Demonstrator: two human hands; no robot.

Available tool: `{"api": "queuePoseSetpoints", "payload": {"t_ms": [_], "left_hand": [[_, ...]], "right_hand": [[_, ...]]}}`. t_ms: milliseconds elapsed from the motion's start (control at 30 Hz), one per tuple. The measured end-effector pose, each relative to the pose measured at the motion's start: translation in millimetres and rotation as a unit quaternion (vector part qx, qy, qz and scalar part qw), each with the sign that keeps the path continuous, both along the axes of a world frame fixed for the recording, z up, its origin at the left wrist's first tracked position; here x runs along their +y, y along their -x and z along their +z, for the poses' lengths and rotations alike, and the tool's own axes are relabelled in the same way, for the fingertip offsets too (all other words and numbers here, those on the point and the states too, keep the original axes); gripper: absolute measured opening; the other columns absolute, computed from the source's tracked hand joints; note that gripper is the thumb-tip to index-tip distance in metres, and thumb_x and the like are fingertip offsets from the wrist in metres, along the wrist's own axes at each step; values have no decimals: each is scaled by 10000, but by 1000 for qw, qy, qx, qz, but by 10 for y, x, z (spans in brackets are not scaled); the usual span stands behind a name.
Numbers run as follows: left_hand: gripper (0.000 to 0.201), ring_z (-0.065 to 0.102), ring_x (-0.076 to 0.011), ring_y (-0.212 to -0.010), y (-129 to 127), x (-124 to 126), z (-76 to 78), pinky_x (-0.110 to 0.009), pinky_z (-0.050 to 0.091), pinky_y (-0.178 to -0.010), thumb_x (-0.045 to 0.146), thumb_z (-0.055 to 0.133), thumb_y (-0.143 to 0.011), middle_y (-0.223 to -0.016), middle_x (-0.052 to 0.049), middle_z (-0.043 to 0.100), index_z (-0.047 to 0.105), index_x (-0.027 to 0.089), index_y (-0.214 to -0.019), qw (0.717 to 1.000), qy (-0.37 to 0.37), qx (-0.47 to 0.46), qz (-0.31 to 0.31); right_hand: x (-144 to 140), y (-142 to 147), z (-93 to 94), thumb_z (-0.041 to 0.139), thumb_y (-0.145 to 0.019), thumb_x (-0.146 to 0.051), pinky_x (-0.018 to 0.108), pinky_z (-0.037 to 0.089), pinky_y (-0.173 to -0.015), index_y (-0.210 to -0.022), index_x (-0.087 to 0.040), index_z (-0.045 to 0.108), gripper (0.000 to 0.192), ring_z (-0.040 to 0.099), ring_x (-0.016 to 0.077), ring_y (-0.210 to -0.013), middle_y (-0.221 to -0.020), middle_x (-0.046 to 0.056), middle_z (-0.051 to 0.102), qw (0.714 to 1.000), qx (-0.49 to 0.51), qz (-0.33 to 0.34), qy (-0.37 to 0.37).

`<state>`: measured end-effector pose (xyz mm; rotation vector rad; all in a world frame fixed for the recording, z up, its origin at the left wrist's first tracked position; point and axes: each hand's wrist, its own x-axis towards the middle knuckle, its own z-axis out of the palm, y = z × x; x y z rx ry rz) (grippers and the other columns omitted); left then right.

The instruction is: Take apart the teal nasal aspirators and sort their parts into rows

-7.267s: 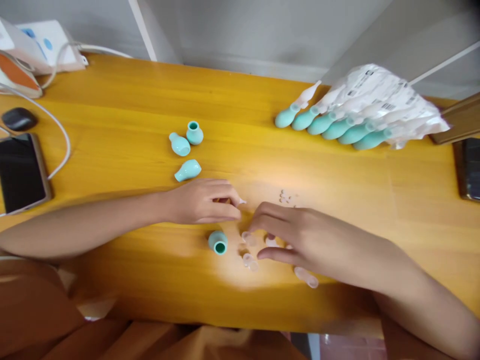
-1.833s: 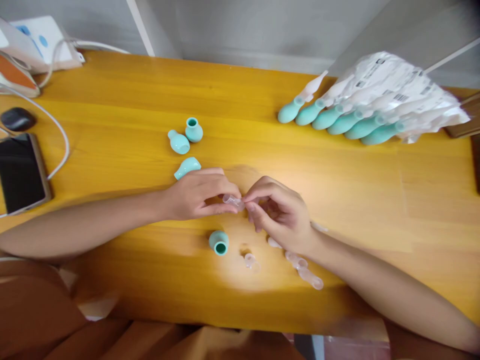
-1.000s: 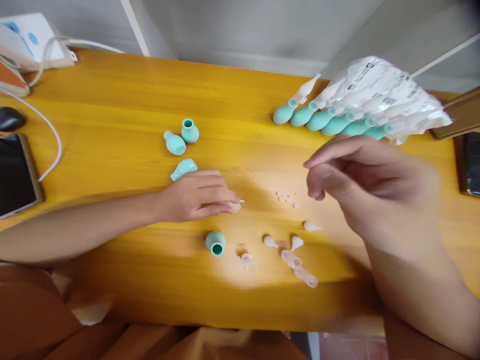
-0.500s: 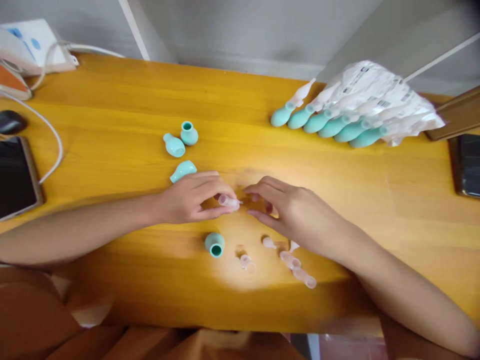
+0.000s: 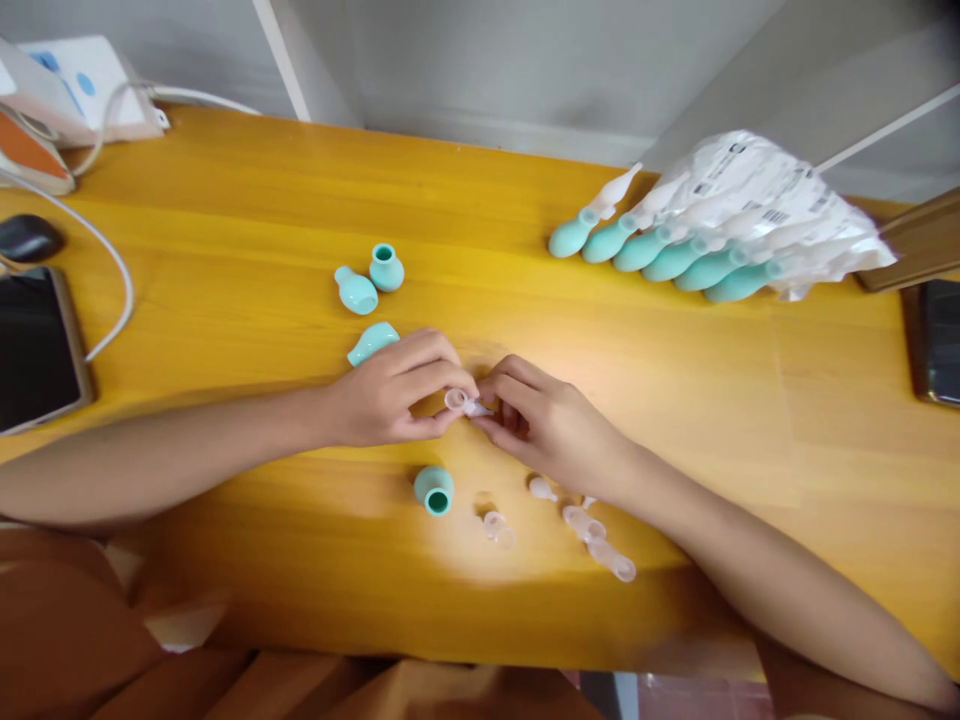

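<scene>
My left hand [image 5: 420, 388] pinches a small clear plastic tube piece [image 5: 455, 400], its round open end facing me. At its other end the fingers of my right hand [image 5: 536, 415] close on a pale pointed tip [image 5: 478, 408]; the fingertips partly hide where the two parts meet. A teal rubber bulb [image 5: 435, 490] stands just below, mouth toward me. Another teal bulb [image 5: 373, 342] lies behind my left hand and is partly covered by it. Loose clear plastic pieces [image 5: 495, 527] and more tube pieces [image 5: 600, 545] lie nearer me, beside a small pale tip [image 5: 541, 488].
Two teal bulbs [image 5: 356, 290] sit farther back. At the back right, several bulbs with pale nozzles [image 5: 615, 190] lie in a row against a white printed plastic bag [image 5: 757, 170]. A phone [image 5: 37, 350], mouse [image 5: 30, 238] and cable [image 5: 124, 270] are on the left.
My right hand has moved left to meet the piece in my left hand, and its fingers have closed on the tip. The view has shifted slightly.
</scene>
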<state>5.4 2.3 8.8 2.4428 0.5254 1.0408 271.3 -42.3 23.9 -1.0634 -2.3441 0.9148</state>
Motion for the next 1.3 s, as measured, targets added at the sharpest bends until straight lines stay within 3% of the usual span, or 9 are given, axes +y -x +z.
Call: {"api": "queuePoseSetpoints", "payload": {"t_ms": [100, 267, 567, 700, 800, 933, 1200, 1300], "left_hand": [[131, 757, -203, -1029, 12, 1, 20, -332, 644, -907, 207, 737, -1059, -1143, -84, 755, 712, 238, -1183, 1000, 13, 1, 12], [142, 788, -199, -1075, -6, 4, 34, -326, 657, -956, 154, 680, -1088, -1172, -103, 807, 665, 211, -1217, 996, 82, -13, -41], [110, 754, -197, -1040, 2, 10, 24, -315, 637, -946, 217, 706, -1105, -1135, -99, 756, 718, 205, -1213, 998, 44, 30, -25], [166, 742, -182, -939, 2, 4, 7, -293, 612, -864, 257, 709, -1109, -1034, -59, 769, 673, 202, -1262, 995, 88, 32, -26], [119, 722, -168, -863, 11, 9, -1, -277, 583, -801, 281, 694, -1114, -977, -40, 752, 647, 199, -1187, 992, 113, 43, -34], [75, 704, -176, -859, 16, 24, -4, -291, 569, -800, 258, 665, -1112, -939, -35, 733, 648, 201, -1159, 993, 97, 37, -57], [109, 722, -178, -886, -6, 24, -4, -294, 582, -816, 231, 671, -1102, -980, -45, 765, 662, 217, -1210, 995, 87, -4, -52], [123, 711, -176, -870, -2, 27, -11, -288, 578, -801, 244, 682, -1103, -970, -48, 756, 666, 211, -1220, 995, 82, -6, -50]], "right_hand": [[-5, 3, -10, 710, -1007, -157, 305, 574, -658, -1115, -230, 650, 144, 659, 146, -726, -1042, 48, 669, 999, 15, -27, 33], [-29, 20, -42, 697, -956, -146, 271, 537, -599, -1067, -231, 616, 162, 628, 116, -614, -868, -16, 692, 991, 56, -92, 81], [-56, 32, -25, 701, -961, -160, 256, 519, -555, -1088, -241, 633, 166, 599, 118, -590, -780, -43, 658, 979, 116, -121, 119], [-102, 31, -42, 703, -994, -184, 279, 512, -544, -1139, -260, 634, 177, 602, 144, -626, -814, -20, 655, 975, 153, -124, 101], [-136, 40, -86, 684, -1048, -229, 285, 490, -537, -1186, -268, 641, 149, 589, 146, -656, -894, 5, 652, 969, 193, -115, 99], [-154, 75, -148, 673, -1091, -292, 280, 506, -548, -1221, -270, 656, 133, 613, 142, -705, -987, 22, 639, 964, 222, -105, 100], [-114, 105, -195, 682, -1108, -320, 245, 511, -534, -1280, -264, 595, 200, 602, 134, -694, -914, -6, 611, 948, 266, -107, 140], [-105, 111, -210, 707, -1093, -282, 241, 507, -541, -1223, -271, 584, 179, 616, 138, -718, -921, -6, 622, 945, 282, -99, 131]]}}
